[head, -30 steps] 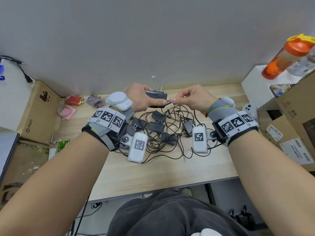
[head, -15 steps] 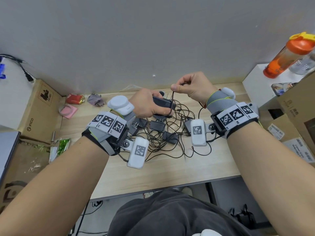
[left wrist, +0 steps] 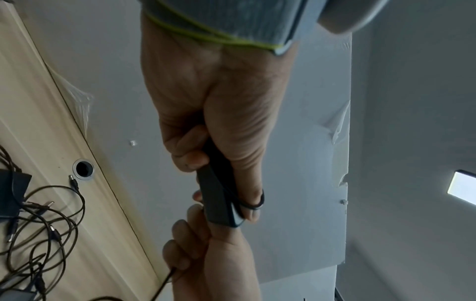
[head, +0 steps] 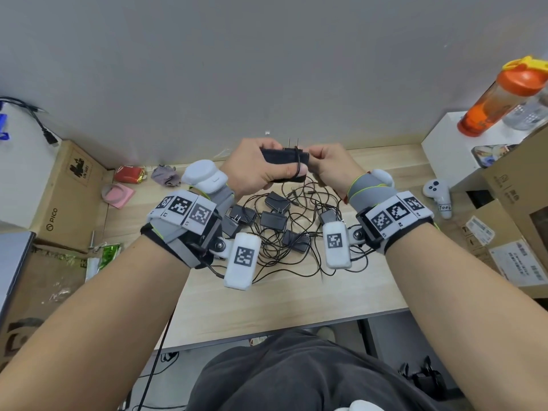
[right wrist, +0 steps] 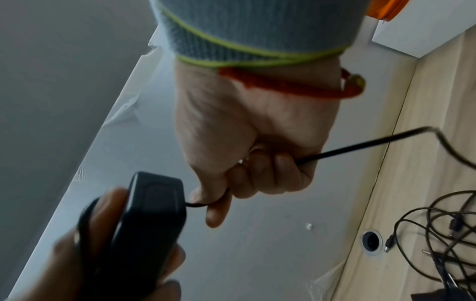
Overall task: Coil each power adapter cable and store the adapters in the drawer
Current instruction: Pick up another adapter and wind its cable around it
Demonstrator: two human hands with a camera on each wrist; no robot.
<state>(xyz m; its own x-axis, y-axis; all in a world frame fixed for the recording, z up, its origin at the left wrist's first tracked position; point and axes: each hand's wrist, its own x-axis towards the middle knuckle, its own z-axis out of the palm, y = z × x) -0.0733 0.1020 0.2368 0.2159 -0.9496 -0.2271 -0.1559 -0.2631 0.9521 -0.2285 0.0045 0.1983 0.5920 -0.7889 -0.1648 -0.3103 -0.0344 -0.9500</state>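
My left hand [head: 261,170] grips a black power adapter [head: 281,157] above the back of the wooden desk [head: 267,301], its prongs pointing up. One turn of its thin black cable [head: 297,164] runs around the adapter body and over my left thumb. My right hand [head: 324,166] pinches that cable [right wrist: 360,143] right beside the adapter [right wrist: 152,213], fingers curled. In the left wrist view the adapter [left wrist: 216,195] sits between thumb and fingers with the cable loop on the thumb. Several more black adapters [head: 274,221] lie in a tangle of cables [head: 299,241] below my hands.
Cardboard boxes [head: 63,188] stand left, more boxes [head: 516,209] right. A white shelf [head: 444,143] carries an orange bottle [head: 498,96]. A white controller [head: 438,197] lies at the desk's right end. Red packet [head: 129,174] and pink tape [head: 117,193] sit back left. A cable hole [left wrist: 83,169] is near the wall.
Both hands rose and came together. My right hand carried the cable over the adapter and down beside it, laying a turn around the body and my left thumb.
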